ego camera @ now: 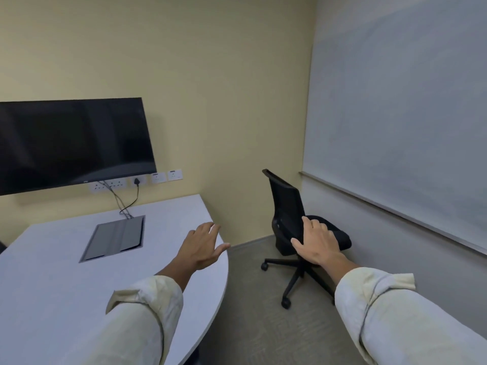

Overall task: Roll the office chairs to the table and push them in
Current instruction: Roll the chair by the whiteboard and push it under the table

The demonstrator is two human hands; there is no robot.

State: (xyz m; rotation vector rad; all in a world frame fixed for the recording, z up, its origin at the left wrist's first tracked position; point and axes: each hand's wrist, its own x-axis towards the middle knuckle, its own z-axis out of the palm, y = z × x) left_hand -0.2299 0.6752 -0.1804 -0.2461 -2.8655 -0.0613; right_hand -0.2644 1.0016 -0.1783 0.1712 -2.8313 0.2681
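A black office chair (287,204) with a mesh back and a wheeled star base stands in the far right corner, off the table, its seat turned toward the right wall. The white table (52,259) with a rounded end fills the lower left. My left hand (203,246) hovers open over the table's right edge, fingers spread. My right hand (316,245) is stretched out open toward the chair and overlaps its seat in the view; I cannot tell if it touches the chair. Both arms wear pale rolled-up sleeves.
A dark wall screen (71,143) hangs over the table, with sockets and cables (126,198) running to a grey cable hatch (113,238) in the tabletop. A whiteboard (400,127) covers the right wall. Carpeted floor (250,312) lies between table and chair.
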